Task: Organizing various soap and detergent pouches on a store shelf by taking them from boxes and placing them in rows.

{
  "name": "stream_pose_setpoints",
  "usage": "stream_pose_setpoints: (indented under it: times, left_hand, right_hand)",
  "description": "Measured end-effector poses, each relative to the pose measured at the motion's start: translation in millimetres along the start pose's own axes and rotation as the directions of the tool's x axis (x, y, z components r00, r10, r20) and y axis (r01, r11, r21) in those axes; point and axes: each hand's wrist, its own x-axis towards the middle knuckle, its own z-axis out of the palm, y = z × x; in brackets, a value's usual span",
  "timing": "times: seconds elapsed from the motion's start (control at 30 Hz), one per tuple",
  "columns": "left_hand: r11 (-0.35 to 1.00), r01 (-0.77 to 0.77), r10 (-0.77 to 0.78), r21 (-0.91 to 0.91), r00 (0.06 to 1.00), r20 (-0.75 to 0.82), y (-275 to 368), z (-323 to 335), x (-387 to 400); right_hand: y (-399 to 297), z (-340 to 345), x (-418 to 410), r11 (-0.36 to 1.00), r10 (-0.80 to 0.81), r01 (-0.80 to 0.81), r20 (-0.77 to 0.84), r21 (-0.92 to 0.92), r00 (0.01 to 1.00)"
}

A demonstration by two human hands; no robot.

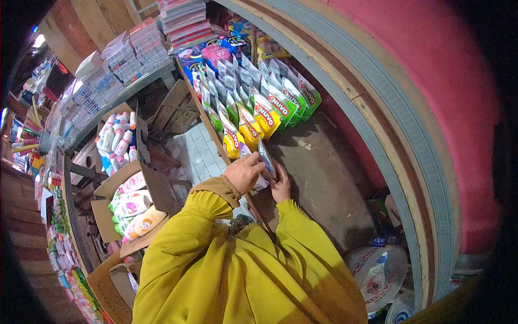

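Note:
Both my hands are on a pouch (266, 158) that stands upright over the near end of a wooden shelf. My left hand (245, 173) has its fingers bent at the pouch's left side and upper edge. From the right, my right hand (280, 184) grips its lower edge. A pale purple part shows between the hands, and whether it belongs to the same pouch I cannot tell. Just beyond stand rows of Nuvo pouches, with yellow ones (267, 117) nearest and green ones (309, 97) at the right. Blue and pink packs (216, 53) lie behind them.
At the left, an open cardboard box (156, 192) holds bottles (133, 202), with more bottles (119, 137) behind. Stacked boxes (137, 48) line the upper left. A wooden edge (214, 133) borders the brown shelf board (323, 178). A fan (376, 279) stands at the lower right.

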Motion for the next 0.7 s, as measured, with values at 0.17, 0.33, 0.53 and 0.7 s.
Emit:
stream_pose_setpoints:
  times: [0.17, 0.33, 0.53, 0.7]
  left_hand:
    - [0.999, 0.041, -0.041, -0.006, 0.999, -0.011, 8, -6, -7]
    - [0.991, 0.064, -0.076, -0.116, 0.991, -0.106, 14, -15, -40]
    - [0.871, 0.302, -0.388, -0.387, 0.907, -0.164, 35, -16, -170]
    - [0.675, 0.541, -0.712, -0.502, 0.655, -0.252, 84, 5, -305]
  right_hand:
    - [9, -5, -6, 0.997, 0.065, -0.066, 0.01, 0.038, 0.998]
    - [9, -12, -23, 0.988, 0.131, -0.129, -0.024, 0.082, 0.991]
    - [-10, -22, -77, 0.996, 0.015, -0.032, -0.211, -0.078, 0.977]
    - [-63, 19, -115, 0.963, -0.134, 0.179, 0.215, -0.203, 0.967]
